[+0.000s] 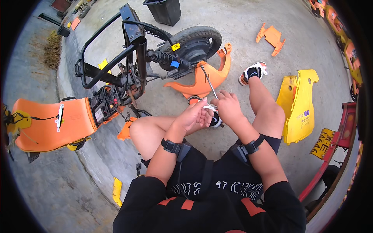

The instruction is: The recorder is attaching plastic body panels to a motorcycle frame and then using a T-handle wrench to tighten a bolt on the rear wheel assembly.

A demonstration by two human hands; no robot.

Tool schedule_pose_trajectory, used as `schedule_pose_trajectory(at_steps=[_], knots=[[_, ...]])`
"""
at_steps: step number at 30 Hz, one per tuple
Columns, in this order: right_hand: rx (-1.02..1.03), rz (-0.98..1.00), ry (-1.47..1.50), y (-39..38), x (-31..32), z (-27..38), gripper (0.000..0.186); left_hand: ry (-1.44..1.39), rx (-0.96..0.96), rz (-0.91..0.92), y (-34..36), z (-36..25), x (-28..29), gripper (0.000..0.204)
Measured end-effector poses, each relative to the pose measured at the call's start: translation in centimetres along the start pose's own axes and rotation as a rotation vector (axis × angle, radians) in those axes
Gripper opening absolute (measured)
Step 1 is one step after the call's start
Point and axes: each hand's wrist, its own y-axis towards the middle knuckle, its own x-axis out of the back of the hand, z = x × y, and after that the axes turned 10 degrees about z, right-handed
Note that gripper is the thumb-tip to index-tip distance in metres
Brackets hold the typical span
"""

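Observation:
My right hand (228, 107) is closed round the lower end of a slim metal rod tool (209, 80), which slants up and left to a dark tip in front of an orange fender (206, 82). Facing it, my left hand (193, 117) has its palm turned up and its fingers curled. Its thumb and fingertips pinch a short shiny metal piece (210, 107) that reaches across to my right hand. Whether this piece belongs to the rod tool, I cannot tell. Both hands are above the ground between my bent knees.
Ahead left lies a partly stripped black vehicle frame (134, 42) with its wheel (196, 44). An orange body panel (56, 124) is at left. A yellow panel (298, 106) and an orange bracket-like part (272, 39) rest on the concrete at right. A black bin (163, 11) stands behind.

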Motion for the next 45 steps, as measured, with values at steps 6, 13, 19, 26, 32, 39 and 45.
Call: schedule_pose_trajectory(at_steps=[6, 13, 19, 26, 32, 39, 45], knots=[[-0.346, -0.345, -0.058, -1.4, 1.5, -1.0, 0.074, -0.137, -0.181, -0.074, 0.0, 0.3, -1.5, 0.04], [-0.534, -0.208, 1.35, -3.2, 2.4, -3.3, 0.089, -0.283, -0.23, 0.1, 1.5, 1.9, -1.3, 0.036], [-0.274, 0.013, 1.766, -0.8, 2.0, -0.3, 0.07, -0.365, -0.269, 0.221, 3.6, 5.4, -1.2, 0.028], [-0.222, -0.185, 0.733, 1.8, 1.0, -1.2, 0.042, 0.277, -0.024, -0.326, 4.4, 4.7, -0.1, 0.04], [0.044, -0.234, 0.062, 0.6, 1.4, -1.6, 0.041, -0.143, -0.185, -0.08, 1.6, 0.6, 0.5, 0.07], [0.126, -0.344, -0.02, 0.2, -1.4, -0.6, 0.032, 0.064, 0.081, -0.097, -0.3, -0.7, 0.4, 0.055], [0.017, 0.13, 0.364, -2.0, -0.6, -1.1, 0.019, 0.321, 0.102, 0.015, 0.4, 0.8, -0.7, 0.031]])
